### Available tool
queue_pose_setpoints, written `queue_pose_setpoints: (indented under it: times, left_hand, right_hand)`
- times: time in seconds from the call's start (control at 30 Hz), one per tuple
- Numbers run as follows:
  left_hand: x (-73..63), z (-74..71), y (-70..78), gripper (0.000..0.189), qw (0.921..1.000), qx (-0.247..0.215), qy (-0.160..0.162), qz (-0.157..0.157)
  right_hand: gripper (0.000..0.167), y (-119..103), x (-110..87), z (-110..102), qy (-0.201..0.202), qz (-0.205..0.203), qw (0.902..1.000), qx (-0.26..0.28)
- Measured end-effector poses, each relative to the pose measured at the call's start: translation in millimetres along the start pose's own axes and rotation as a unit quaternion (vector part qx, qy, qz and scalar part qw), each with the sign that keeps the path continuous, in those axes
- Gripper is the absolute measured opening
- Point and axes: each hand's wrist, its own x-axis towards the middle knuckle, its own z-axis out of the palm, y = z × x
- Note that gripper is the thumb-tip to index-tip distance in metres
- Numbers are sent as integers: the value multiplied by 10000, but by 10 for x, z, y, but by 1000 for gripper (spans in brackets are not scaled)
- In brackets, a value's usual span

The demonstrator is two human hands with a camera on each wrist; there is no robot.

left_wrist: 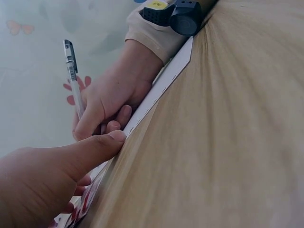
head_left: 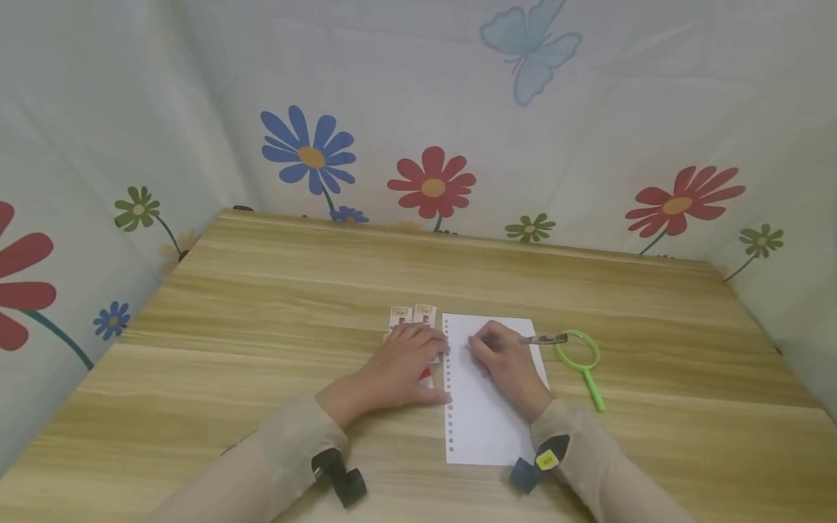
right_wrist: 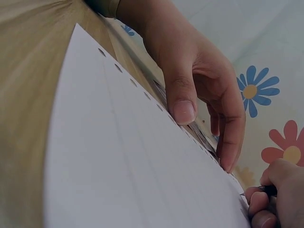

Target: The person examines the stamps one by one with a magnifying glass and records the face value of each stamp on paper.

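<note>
A white sheet of lined paper (head_left: 487, 436) with punched holes down its left edge lies on the table. My right hand (head_left: 513, 370) rests on its upper part and pinches a pen (head_left: 546, 339). In the right wrist view the tip of the pen (right_wrist: 270, 190) is at the paper's surface. My left hand (head_left: 399, 367) spreads over several small printed cards (head_left: 425, 312), covering much of them. Its thumb (right_wrist: 184, 111) and fingertips touch the sheet's holed edge. The clear barrel of the pen (left_wrist: 71, 61) stands up from the right hand in the left wrist view.
A green magnifying glass (head_left: 593, 388) lies just right of the paper, its ring near the pen's rear end. The wooden table (head_left: 294, 283) is bordered by a pale curtain (head_left: 405, 87) printed with flowers and a butterfly.
</note>
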Motion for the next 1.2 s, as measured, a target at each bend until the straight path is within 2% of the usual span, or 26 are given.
queue_pose_setpoints:
  times: [0.2, 0.83, 1.2]
  left_hand:
    - [-3, 1, -4, 73, 10000, 48, -14, 20]
    - [-6, -12, 11, 72, 10000, 24, 7, 26]
    - [-8, -28, 18, 72, 9999, 45, 63, 64]
  right_hand:
    - [13, 2, -7, 11, 215, 192, 9994, 203]
    - [12, -25, -16, 4, 234, 116, 9988, 413]
    - [11, -54, -19, -3, 271, 35, 9991, 327]
